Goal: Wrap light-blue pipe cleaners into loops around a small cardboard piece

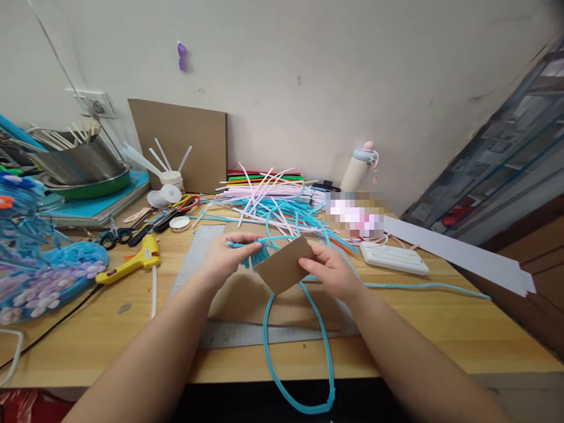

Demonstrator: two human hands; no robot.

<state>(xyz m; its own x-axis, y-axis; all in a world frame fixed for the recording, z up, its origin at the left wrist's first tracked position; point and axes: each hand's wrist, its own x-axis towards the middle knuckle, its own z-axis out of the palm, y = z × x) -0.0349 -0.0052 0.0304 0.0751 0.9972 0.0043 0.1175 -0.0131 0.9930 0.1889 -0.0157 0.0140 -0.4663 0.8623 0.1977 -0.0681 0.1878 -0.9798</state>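
My left hand (233, 252) is closed on a bunch of blue pipe cleaners (259, 257), its thumb lying along their top. A tilted brown cardboard piece (284, 267) is pinched between the thumb and fingers of my right hand (332, 270). The card's left edge meets the bunch, and I cannot tell whether they are joined. Below the card, a long blue pipe cleaner loop (328, 346) hangs past the table's front edge. Under both hands a larger cardboard sheet (247, 305) lies on a grey mat (189, 264).
Piled at the back are pink and blue pipe cleaners (264, 205). A yellow glue gun (132, 264), black scissors (115, 235) and a blue flowered piece (66, 270) lie left. To the right are a white power strip (394, 258) and a bottle (356, 167).
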